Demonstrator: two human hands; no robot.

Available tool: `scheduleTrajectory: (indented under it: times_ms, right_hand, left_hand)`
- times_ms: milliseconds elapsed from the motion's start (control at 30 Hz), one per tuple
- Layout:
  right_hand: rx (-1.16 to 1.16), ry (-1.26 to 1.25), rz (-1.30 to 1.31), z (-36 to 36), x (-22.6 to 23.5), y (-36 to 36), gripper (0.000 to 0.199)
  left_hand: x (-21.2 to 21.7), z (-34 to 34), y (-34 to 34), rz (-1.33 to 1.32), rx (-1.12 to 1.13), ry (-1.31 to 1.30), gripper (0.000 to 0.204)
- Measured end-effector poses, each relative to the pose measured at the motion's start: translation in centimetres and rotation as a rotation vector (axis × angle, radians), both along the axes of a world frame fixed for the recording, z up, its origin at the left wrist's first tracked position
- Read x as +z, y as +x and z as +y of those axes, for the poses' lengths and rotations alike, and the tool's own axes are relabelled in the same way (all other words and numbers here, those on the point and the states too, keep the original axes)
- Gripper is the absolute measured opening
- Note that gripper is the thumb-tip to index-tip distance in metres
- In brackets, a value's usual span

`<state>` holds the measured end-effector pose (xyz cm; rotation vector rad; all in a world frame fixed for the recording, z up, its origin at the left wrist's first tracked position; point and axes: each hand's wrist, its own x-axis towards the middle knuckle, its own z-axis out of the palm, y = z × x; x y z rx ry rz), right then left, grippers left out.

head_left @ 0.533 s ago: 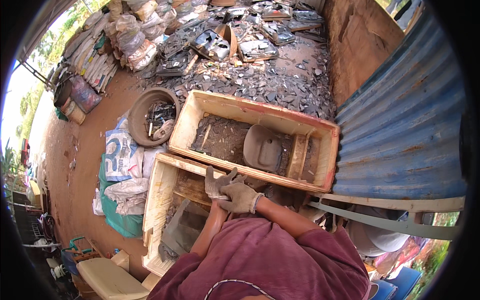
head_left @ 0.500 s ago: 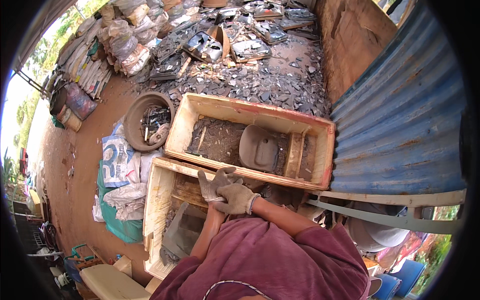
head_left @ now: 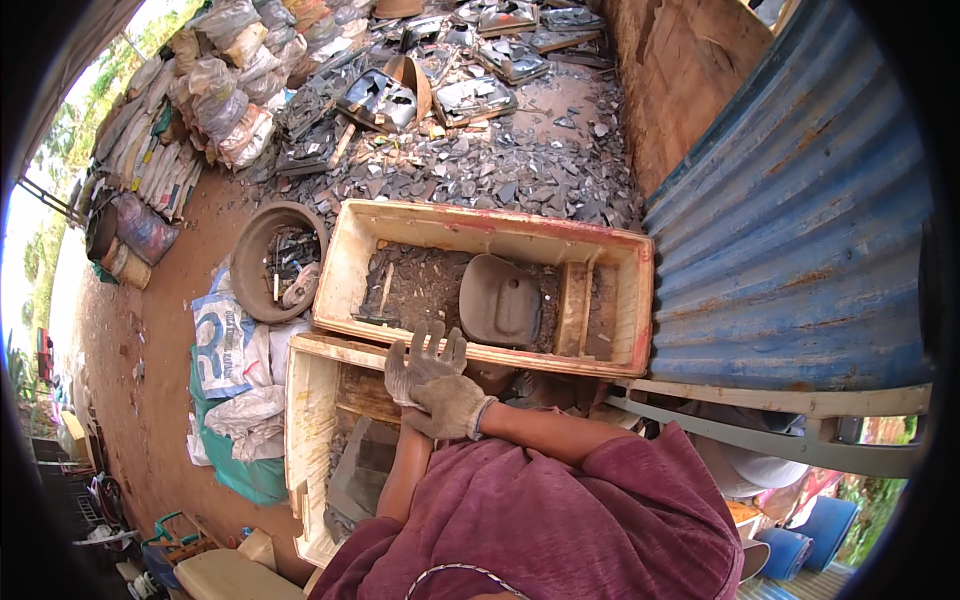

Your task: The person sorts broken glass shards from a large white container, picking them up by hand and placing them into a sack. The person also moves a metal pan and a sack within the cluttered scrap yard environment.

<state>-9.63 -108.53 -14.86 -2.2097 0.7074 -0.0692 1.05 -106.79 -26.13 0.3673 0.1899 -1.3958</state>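
Observation:
My left hand (head_left: pixel 420 368) wears a grey work glove, its fingers spread and pointing away from me. My right hand (head_left: pixel 450 406), in a similar glove, lies across the back and wrist of the left one, with its fingers wrapped round the left glove (head_left: pixel 410 383) near the cuff. Both hands are over the near edge of a long, pale, open-topped bin (head_left: pixel 480 352). Inside that bin are dark broken bits, a brown plastic seat-shaped piece (head_left: pixel 500 300), a wooden board (head_left: pixel 574 306), and what looks like a hammer (head_left: pixel 387 288) with a wooden handle.
A second pale bin (head_left: pixel 305 420) closer to me holds grey sheet pieces (head_left: pixel 362 470). A round brown tub (head_left: pixel 240 262) with scraps stands left, beside white and green sacks (head_left: pixel 235 420). Broken screen casings and shards (head_left: pixel 480 165) lie beyond. Blue corrugated metal (head_left: pixel 790 230) borders the right.
The left fingers have straightened and spread out. My right hand has slid slightly toward the left wrist and stays on the glove. The whole view has shifted a little.

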Motion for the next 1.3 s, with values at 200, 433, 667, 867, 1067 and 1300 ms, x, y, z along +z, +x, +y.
scheduleTrajectory:
  times_ms: [200, 433, 667, 867, 1067, 1300]
  right_hand:
    - [-0.243, 0.112, -0.228, -1.7, -0.5, 1.3, 0.036]
    - [-0.413, 0.332, -0.344, -2.7, -0.8, 2.5, 0.040]
    - [-0.331, 0.367, -0.103, -7.2, -1.8, 0.6, 0.047]
    - [-0.282, 0.365, 0.037, -9.2, -5.5, -1.8, 0.059]
    - [0.096, 0.213, -0.123, -7.2, -8.3, -1.0, 0.037]
    - [-0.120, 0.652, -0.453, -7.2, -8.6, -1.3, 0.022]
  left_hand:
    - [3.0, -4.4, 3.0, 0.455, 0.187, -0.208, 0.036]
    - [4.6, -7.7, 4.6, -0.092, 0.185, -0.142, 0.043]
    - [0.4, -8.9, 3.5, -1.197, 0.160, 0.649, 0.063]
    - [0.1, -6.5, 2.5, -2.223, -0.970, 1.025, 0.080]
    - [-2.1, -4.1, 1.2, -2.237, -1.528, 0.630, 0.081]
    - [-7.4, -6.0, 3.5, -0.817, -0.930, 0.710, 0.068]
